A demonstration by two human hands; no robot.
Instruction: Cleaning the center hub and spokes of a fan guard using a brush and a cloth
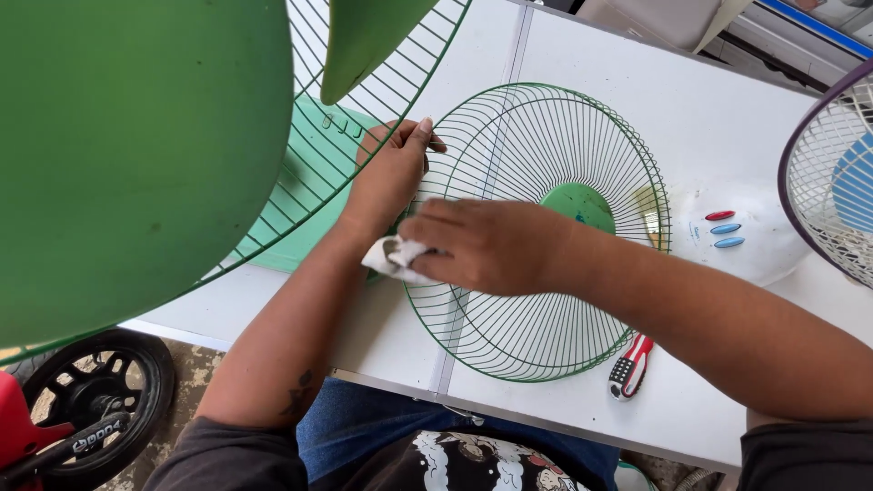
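Note:
A green wire fan guard [582, 136] lies dished on the white table [709, 109], its solid green centre disc [578, 204] facing up. My left hand [391, 173] grips the guard's left rim, thumb and fingers pinching the wires. My right hand [486, 245] reaches across the guard and presses a small white cloth [393, 256] against the wires at its left edge. Close to the camera, a large green fan blade [136, 155] and part of a second green guard [382, 109] fill the upper left.
A red, white and black brush [630, 366] lies by the guard's lower right rim. A white fan base [737, 236] with red and blue buttons sits right of it. Another fan with a purple rim [823, 173] stands at the right edge. A black wheel [100, 400] is on the floor at the lower left.

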